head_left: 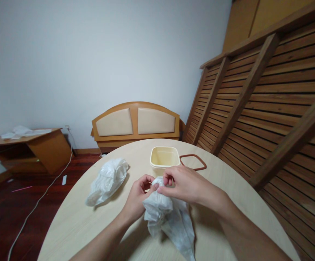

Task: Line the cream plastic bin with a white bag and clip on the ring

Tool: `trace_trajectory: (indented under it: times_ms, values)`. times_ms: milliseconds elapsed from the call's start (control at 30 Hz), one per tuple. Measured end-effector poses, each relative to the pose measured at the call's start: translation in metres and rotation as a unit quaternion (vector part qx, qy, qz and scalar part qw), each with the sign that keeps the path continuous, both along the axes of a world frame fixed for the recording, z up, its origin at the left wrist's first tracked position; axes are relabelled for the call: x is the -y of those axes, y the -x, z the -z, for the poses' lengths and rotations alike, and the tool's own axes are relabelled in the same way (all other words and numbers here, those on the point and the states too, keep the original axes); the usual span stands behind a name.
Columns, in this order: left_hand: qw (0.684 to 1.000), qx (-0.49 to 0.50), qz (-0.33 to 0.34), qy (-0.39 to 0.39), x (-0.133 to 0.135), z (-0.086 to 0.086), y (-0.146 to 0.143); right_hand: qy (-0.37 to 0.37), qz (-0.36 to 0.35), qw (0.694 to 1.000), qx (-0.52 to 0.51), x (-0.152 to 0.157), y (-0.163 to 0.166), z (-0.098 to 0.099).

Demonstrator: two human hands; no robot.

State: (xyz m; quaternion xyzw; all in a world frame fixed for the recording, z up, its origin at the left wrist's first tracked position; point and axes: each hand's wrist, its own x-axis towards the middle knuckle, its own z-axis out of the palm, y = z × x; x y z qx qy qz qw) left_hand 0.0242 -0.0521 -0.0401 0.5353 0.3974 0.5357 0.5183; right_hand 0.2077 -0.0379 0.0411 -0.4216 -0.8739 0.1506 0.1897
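Both my hands hold a crumpled white plastic bag [171, 217] above the round pale wooden table [76, 221]. My left hand [138, 195] is closed around the bag's top from the left. My right hand [184, 185] pinches the same top with fingers pressed together. The rest of the bag hangs down and spreads on the table towards me. Just beyond my hands stands an open cream plastic container [164, 157] that looks empty.
A second crumpled white plastic bag [107, 179] lies on the table's left. A brown rubber sealing ring [192, 162] lies right of the container. A headboard [135, 125] leans on the far wall, a slatted wooden bed frame [268, 101] stands right, a low desk [29, 146] left.
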Motion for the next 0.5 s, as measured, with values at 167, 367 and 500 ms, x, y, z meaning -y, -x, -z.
trace_trajectory:
  times_ms: [167,367,500]
  values:
    - [0.999,-0.015,-0.006,-0.029,0.0020,-0.0024,0.0026,0.001,0.024,0.999,0.032,0.0064,0.0076,-0.0012]
    - [0.996,-0.085,0.009,-0.025,0.0034,-0.0061,0.0045,-0.028,-0.022,0.998,0.046,0.0067,0.0076,-0.0025]
    - [0.990,-0.136,-0.023,-0.036,0.0053,-0.0045,0.0015,-0.044,-0.082,0.994,0.048,0.0013,0.0029,-0.0001]
